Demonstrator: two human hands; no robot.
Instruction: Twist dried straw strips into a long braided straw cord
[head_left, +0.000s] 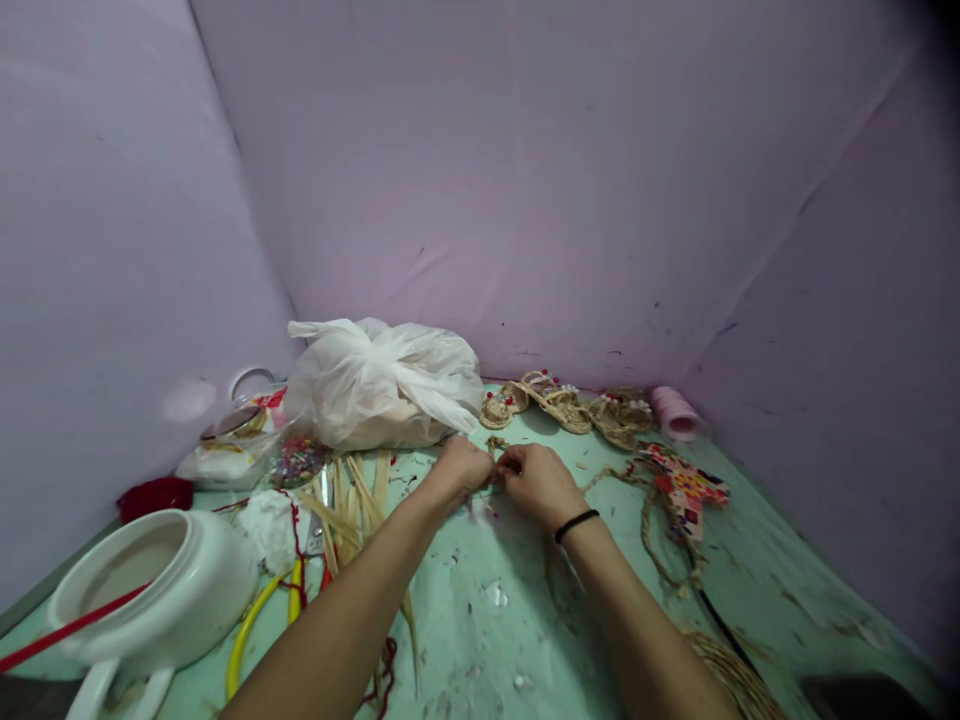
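Observation:
My left hand (465, 466) and my right hand (538, 480) meet over the middle of the table. Both have their fingers closed on a piece of twisted straw rope (495, 443), whose top end sticks up between them. The right thumb and forefinger pinch close to the left fist. Fingers cover the lower part of the rope. A black band (576, 525) circles my right wrist. Just behind the hands lie small woven straw sandals (559, 403) with red and white beads. Flat straw strips (360, 500) are left of my left forearm.
A knotted white plastic bag (382, 385) stands against the back wall. At left are a white pot (217, 570), yellow-handled pliers or scissors (251, 630) and red yarn (155, 497). Pink thread spool (675, 412), patterned cloth (690, 485) and coiled straw cord (731, 670) lie right.

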